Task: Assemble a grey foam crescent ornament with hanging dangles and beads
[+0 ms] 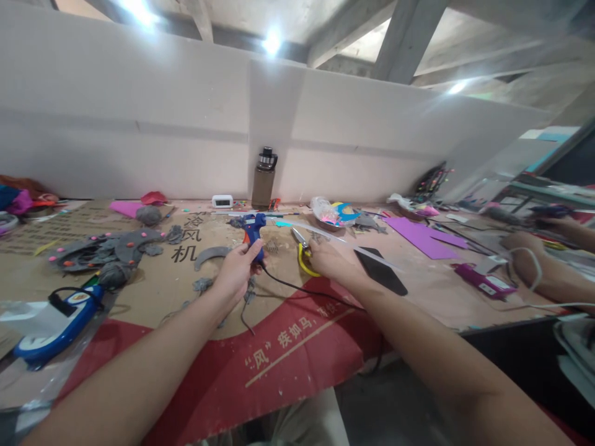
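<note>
My left hand (239, 267) is closed round the handle of a blue hot glue gun (252, 230), which stands upright on the cardboard-covered table (297, 347); its black cord (297, 287) trails toward me. My right hand (328, 259) rests on the table by yellow-handled scissors (303, 255), fingers curled on the handles. A long clear ruler (344, 243) lies just beyond that hand, and a black phone (380, 270) sits to its right.
Grey felt pieces with pink dots (109, 248) lie at the left, with a blue tape dispenser (58, 322) nearer me. A brown bottle (264, 178) stands at the wall. Purple sheets (418, 235) lie right. Another person's arms (539, 260) work at far right.
</note>
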Tool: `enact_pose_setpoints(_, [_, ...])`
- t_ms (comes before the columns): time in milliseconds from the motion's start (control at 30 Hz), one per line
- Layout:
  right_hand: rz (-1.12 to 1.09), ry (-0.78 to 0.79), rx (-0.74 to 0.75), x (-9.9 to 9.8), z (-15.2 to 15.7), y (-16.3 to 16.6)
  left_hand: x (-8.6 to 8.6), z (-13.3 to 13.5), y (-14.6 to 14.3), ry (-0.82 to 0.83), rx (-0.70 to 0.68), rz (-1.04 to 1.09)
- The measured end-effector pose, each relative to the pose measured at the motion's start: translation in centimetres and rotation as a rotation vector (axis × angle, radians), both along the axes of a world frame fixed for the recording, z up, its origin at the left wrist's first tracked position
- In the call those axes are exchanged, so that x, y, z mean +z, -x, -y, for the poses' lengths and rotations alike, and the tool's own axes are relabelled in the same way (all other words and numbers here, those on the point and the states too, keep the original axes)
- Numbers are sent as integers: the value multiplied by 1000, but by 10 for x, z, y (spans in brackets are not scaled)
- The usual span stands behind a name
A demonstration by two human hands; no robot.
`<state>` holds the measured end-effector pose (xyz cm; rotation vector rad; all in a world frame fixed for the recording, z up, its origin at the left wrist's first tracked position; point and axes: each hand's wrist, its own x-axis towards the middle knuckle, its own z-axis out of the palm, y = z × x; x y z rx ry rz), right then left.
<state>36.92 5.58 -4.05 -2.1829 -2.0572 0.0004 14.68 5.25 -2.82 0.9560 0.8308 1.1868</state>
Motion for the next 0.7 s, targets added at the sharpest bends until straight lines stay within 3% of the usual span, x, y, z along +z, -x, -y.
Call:
enact_pose_setpoints(333, [-157, -142, -12, -4, -14, -27, -3, 3, -2, -22, -58, -20])
enact_pose_setpoints(500, [-211, -259, -34, -5, -21, -19, -8, 4, -3, -37, -79, -55])
enact_pose_setpoints(600, [-287, -274, 104, 5, -10, 6, -12, 3, -4, -27, -79, -71])
enact_pose_setpoints(700, [-640, -247, 412, 16, 7, 43, -15, 2, -7, -28, -96, -80])
